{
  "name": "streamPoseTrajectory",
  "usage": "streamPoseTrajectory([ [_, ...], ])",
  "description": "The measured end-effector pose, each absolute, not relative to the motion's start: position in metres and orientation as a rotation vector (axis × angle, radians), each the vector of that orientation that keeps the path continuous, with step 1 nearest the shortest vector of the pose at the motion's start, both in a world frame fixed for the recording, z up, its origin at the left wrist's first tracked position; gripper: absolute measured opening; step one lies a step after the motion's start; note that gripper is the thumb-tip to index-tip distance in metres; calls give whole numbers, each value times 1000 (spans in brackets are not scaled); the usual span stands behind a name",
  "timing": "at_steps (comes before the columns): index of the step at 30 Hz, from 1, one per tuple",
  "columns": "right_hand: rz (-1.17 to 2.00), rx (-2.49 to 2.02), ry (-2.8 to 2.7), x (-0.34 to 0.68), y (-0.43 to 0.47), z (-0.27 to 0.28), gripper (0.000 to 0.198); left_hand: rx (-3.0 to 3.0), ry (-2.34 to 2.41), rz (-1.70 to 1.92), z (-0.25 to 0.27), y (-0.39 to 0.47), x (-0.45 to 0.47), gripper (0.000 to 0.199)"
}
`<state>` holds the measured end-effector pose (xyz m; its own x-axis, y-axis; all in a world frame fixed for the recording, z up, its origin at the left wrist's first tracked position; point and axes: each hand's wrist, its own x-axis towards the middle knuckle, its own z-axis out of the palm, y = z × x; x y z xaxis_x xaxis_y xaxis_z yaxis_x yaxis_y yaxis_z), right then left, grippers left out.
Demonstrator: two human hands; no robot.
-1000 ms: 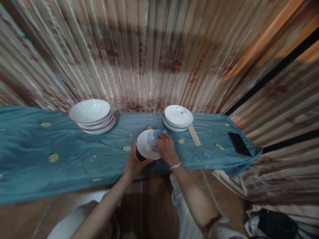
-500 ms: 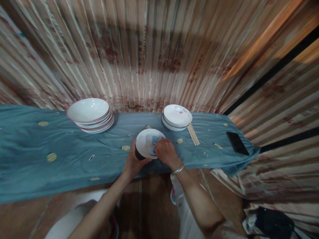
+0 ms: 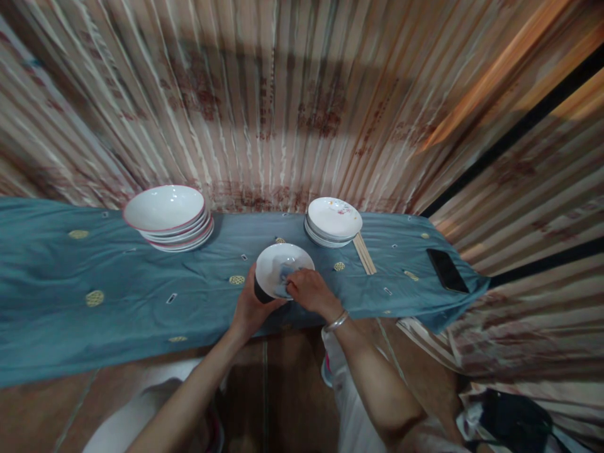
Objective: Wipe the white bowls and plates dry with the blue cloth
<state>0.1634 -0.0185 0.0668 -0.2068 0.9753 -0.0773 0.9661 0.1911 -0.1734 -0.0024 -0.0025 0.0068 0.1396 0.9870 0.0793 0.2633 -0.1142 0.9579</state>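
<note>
A bowl [image 3: 271, 261], white inside and dark outside, is tilted above the near edge of the table. Around its left and lower side my left hand [image 3: 253, 305] is closed, with the thumb near the bottom rim. My right hand [image 3: 311, 290] reaches over the right rim and presses a crumpled bluish cloth [image 3: 282, 283] against the inner wall. The fingers are curled on the cloth and partly hide it. A silver bangle [image 3: 337, 321] circles the right wrist.
Red-rimmed white bowls [image 3: 165, 211] are stacked at the left. Behind the right hand stands a pile of plates [image 3: 333, 217], with wooden chopsticks [image 3: 365, 253] beside it. A black phone [image 3: 447, 270] lies near the right end of the blue tablecloth [image 3: 141, 314]. Pleated curtains [image 3: 292, 113] hang behind.
My right hand has shifted slightly left and down with the cloth, from the bowl's right side toward its lower middle. The left hand keeps its hold on the bowl.
</note>
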Motion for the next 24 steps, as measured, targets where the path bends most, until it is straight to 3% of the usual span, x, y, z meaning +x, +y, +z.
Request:
streamPoseTrajectory([
  [7,556,-1841,-2293,168,-18,74,28,1559,1252,1035,4,-2,-3,104],
  [14,1004,-1413,-1849,184,-18,62,26,1802,1266,1085,-3,3,-7,106],
  [16,1119,-1336,-1603,190,-19,57,27,1978,1224,1107,-2,2,-8,94],
  [21,1134,-1303,-1042,209,-16,47,40,2391,1000,1038,2,-8,-7,35],
  [24,1056,-1269,-866,219,-13,43,43,2457,926,966,2,-12,-3,29],
])
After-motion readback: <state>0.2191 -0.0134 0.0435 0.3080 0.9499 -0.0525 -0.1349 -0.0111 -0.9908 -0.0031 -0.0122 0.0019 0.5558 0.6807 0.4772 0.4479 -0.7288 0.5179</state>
